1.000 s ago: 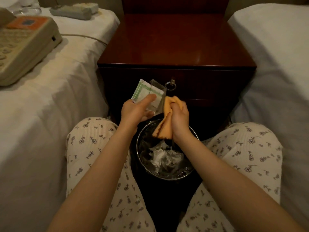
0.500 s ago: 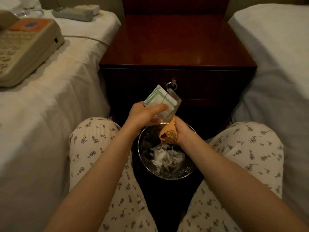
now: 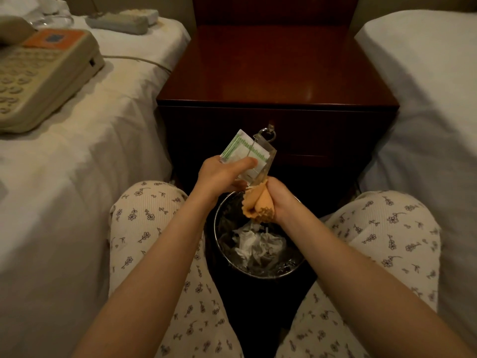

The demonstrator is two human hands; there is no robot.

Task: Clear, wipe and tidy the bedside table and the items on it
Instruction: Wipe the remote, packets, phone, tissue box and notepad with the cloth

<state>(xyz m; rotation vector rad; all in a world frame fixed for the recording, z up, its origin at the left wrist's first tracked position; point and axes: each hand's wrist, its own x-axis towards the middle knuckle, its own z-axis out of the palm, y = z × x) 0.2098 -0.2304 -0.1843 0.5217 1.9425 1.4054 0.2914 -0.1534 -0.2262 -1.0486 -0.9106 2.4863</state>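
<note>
My left hand (image 3: 219, 174) grips a clear acrylic card stand (image 3: 249, 157) holding a white card with green edging, tilted in front of the drawer. My right hand (image 3: 280, 198) grips a bunched orange cloth (image 3: 258, 206) pressed against the stand's lower corner. Both hands hover above a round metal waste bin (image 3: 258, 271) with crumpled white paper inside. The dark red bedside table (image 3: 273, 71) stands behind with a bare glossy top.
A beige telephone (image 3: 38, 73) with its cord lies on the left bed (image 3: 77, 164), with a power strip (image 3: 121, 21) and a glass ashtray (image 3: 55, 20) further back. The right bed (image 3: 426, 99) flanks the table. A ring pull (image 3: 268, 134) hangs on the drawer. My knees frame the bin.
The stand has shifted right and tilted. My right hand has dropped from wiping its side to its lower corner, the cloth now bunched tighter in the fist.
</note>
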